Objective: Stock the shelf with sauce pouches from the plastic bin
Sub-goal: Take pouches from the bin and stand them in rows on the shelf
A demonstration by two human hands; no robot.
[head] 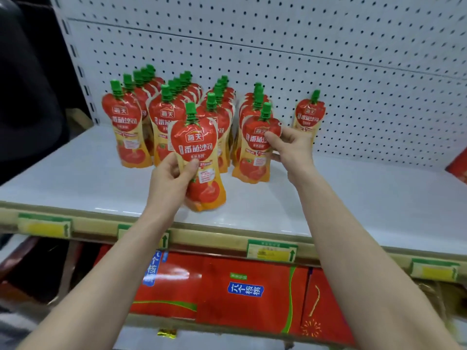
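Four rows of sauce pouches [165, 117] stand on the shelf [75, 178], running back toward the pegboard [278, 46]. One lone pouch [308, 114] stands apart to the right, close against that board.

My left grip [170, 174] is curled round a fresh pouch [195, 147], thumb across its front, holding it upright low over the front of the shelf. I cannot tell whether its base touches down. My right grip [290, 145] pinches the upper edge of the front pouch [255, 150] in the fourth row, which appears to stand on the shelf.

I read this as the placing step, with one pouch being squared up and another ready in hand. The plastic bin is out of view.

Next, I would release the right pouch only once it stands true. Then I would set the left one down at the head of a row, cap up and label forward. These pouches look soft and tall, so a careless nudge could topple a row.
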